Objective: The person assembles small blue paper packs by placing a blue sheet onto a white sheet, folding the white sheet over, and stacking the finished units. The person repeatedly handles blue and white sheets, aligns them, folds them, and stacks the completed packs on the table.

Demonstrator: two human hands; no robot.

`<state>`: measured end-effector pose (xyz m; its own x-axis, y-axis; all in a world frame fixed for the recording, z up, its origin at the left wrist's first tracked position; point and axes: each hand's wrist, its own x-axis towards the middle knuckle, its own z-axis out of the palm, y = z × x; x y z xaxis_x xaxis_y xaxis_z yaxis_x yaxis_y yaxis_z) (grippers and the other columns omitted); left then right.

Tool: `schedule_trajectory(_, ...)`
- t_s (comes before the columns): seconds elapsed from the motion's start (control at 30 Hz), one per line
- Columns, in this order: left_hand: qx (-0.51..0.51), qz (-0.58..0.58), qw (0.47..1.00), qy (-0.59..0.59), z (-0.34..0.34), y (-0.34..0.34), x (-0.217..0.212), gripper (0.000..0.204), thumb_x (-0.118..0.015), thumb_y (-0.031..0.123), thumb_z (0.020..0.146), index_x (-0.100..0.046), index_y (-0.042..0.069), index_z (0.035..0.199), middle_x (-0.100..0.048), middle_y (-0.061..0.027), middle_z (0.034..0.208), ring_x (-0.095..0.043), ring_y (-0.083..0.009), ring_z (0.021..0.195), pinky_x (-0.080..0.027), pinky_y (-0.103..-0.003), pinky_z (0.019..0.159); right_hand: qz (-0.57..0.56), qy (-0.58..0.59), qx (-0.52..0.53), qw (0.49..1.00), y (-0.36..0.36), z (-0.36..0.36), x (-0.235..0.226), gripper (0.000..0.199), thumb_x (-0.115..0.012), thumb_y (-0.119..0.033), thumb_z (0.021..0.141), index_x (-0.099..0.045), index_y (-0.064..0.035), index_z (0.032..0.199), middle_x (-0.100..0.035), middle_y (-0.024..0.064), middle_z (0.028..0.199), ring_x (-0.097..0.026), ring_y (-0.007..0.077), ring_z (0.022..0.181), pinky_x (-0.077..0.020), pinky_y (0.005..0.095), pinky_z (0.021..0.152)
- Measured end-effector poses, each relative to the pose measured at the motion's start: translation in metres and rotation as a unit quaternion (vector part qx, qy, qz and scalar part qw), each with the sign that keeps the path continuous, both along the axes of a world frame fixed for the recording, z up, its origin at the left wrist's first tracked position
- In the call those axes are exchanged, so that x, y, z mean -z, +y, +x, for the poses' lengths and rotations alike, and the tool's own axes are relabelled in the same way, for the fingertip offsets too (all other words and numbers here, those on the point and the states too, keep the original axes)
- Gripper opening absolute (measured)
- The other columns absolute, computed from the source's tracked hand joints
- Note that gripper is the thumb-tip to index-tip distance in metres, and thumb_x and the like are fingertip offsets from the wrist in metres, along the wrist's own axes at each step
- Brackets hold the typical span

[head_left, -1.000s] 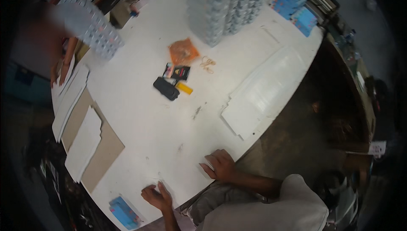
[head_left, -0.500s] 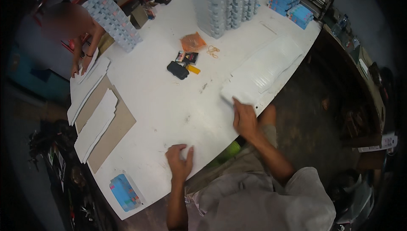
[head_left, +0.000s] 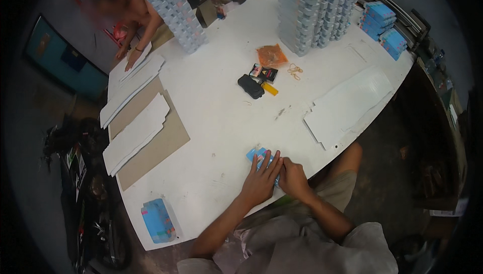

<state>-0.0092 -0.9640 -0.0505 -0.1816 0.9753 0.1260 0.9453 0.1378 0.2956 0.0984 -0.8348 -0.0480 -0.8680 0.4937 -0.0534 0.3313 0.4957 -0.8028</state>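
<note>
A small blue printed card piece (head_left: pixel 256 153), perhaps a folded carton, lies on the white table near its front edge. My left hand (head_left: pixel 258 182) rests flat over it with the fingers stretched out and apart, hiding much of it. Close against the left fingertips, my right hand (head_left: pixel 294 178) is closed, its fingers curled at the right edge of the blue piece. Just what those fingers pinch is partly hidden. Beyond my right hand lies a stack of white die-cut sheets (head_left: pixel 347 107).
Tall stacks of pale folded boxes (head_left: pixel 297 20) stand at the back; another stack (head_left: pixel 173 15) leans nearer a co-worker (head_left: pixel 138 15) at the far left. Blue bundles (head_left: pixel 380 20) sit far right, one bundle (head_left: pixel 158 220) front left. A black pouch (head_left: pixel 250 86) and yellow lighter (head_left: pixel 270 89) lie mid-table.
My right hand has left the white sheets and come in beside my left hand. Both hands are now at a blue piece that was not visible before. The whole view has shifted.
</note>
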Motion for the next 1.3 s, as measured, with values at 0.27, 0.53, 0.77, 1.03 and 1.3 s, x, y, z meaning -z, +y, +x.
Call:
schedule_trajectory(0.27,0.034,-0.047,0.994,-0.088,-0.008,0.003,-0.024,0.089,-0.071,0.049,0.093,-0.037,-0.002,0.159,-0.029,-0.025,0.169,-0.025,-0.0409,0.158,-0.017,-0.059,0.128,0.106,0.03,0.01,0.994,0.036,0.011,-0.009,0.027,-0.082,-0.012,0.081,-0.073,0.0,0.104,-0.071,0.0164,0.076,-0.069,0.0353,0.08,-0.0533,0.0443,0.069)
schedule_trajectory(0.53,0.006,-0.061,0.998,-0.019,-0.007,0.015,-0.006,0.073,-0.061,0.049,0.102,-0.045,0.005,0.158,-0.034,-0.0174,0.169,-0.027,-0.0377,0.158,-0.02,-0.055,0.128,0.336,0.128,0.169,0.918,0.085,0.021,-0.009,0.039,-0.078,-0.013,0.086,-0.07,-0.0009,0.122,-0.065,0.0225,0.108,-0.062,0.0414,0.106,-0.0491,0.0495,0.091)
schedule_trajectory(0.77,0.022,-0.028,0.996,-0.078,-0.014,0.009,0.01,0.064,-0.062,0.029,0.102,-0.043,0.002,0.157,-0.035,-0.0214,0.167,-0.031,-0.0425,0.155,-0.024,-0.056,0.127,0.133,0.159,0.152,0.966,0.089,0.016,-0.002,0.039,-0.065,0.001,0.093,-0.064,-0.0005,0.132,-0.069,0.0267,0.1,-0.064,0.0458,0.089,-0.0511,0.0488,0.084)
schedule_trajectory(1.03,-0.003,-0.093,0.994,0.051,-0.002,0.02,-0.017,0.061,-0.058,0.019,0.102,-0.042,-0.001,0.157,-0.033,-0.0228,0.168,-0.032,-0.0395,0.156,-0.023,-0.056,0.127,0.073,0.089,0.059,0.992,0.042,0.011,-0.014,0.033,-0.063,-0.003,0.093,-0.062,0.0063,0.125,-0.069,0.031,0.092,-0.07,0.0466,0.088,-0.051,0.0582,0.073)
schedule_trajectory(1.3,0.069,-0.014,0.994,-0.078,-0.01,0.029,-0.02,0.068,-0.066,0.036,0.1,-0.047,0.0,0.154,-0.039,-0.0215,0.165,-0.033,-0.0379,0.155,-0.023,-0.055,0.128,0.383,0.078,0.175,0.904,0.087,0.0,-0.004,0.024,-0.067,-0.001,0.09,-0.071,0.0025,0.113,-0.072,0.024,0.098,-0.067,0.0409,0.092,-0.0528,0.0494,0.083)
